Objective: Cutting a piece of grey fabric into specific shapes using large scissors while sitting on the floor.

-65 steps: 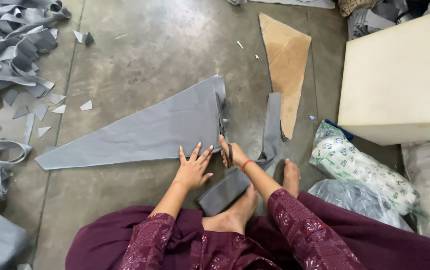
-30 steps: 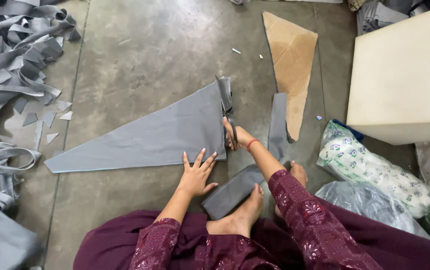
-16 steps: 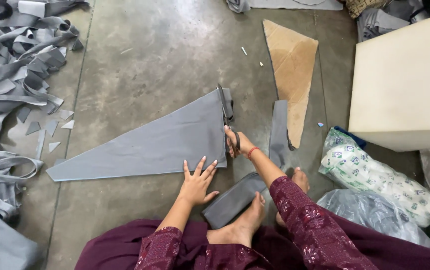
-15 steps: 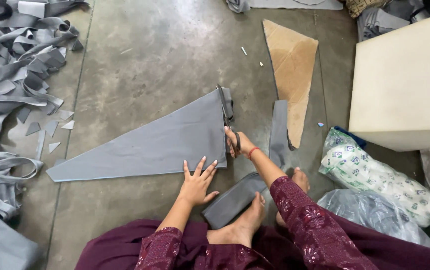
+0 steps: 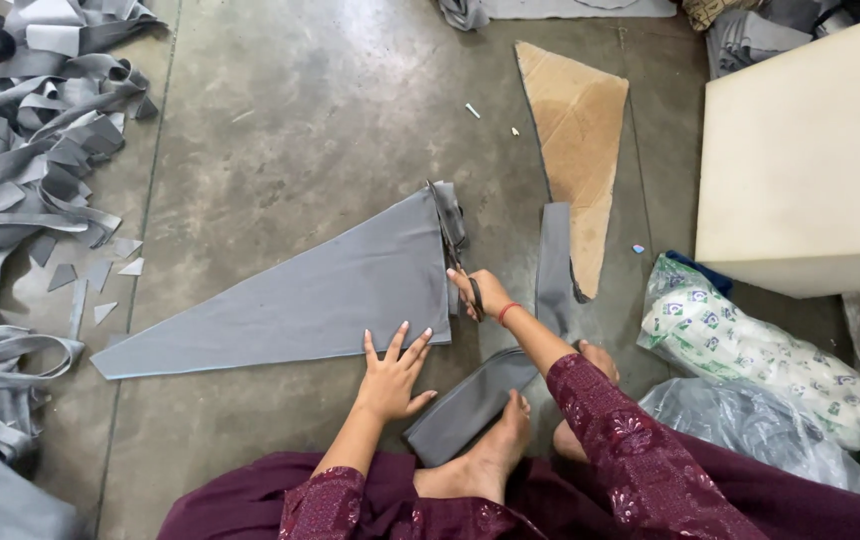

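A long grey triangular fabric piece [image 5: 300,300] lies flat on the concrete floor, its point to the left. My left hand [image 5: 392,372] presses on its near right corner with fingers spread. My right hand [image 5: 480,293] grips a pair of scissors [image 5: 447,235] whose blades run up along the fabric's right edge, where a narrow grey offcut curls away near the top. A loose grey strip [image 5: 553,268] lies just right of my right hand. My bare foot rests on a folded dark grey fabric piece [image 5: 470,400].
A brown cardboard triangle template [image 5: 578,130] lies beyond the strip. A heap of grey fabric scraps [image 5: 20,170] fills the left. A cream foam block [image 5: 810,160] stands at right, with a patterned plastic bag [image 5: 760,345] and a clear bag [image 5: 740,430] beside my leg.
The scissors have travelled up the fabric's right edge, away from me, and my right hand has followed. My left hand stays pressed on the fabric's near corner.
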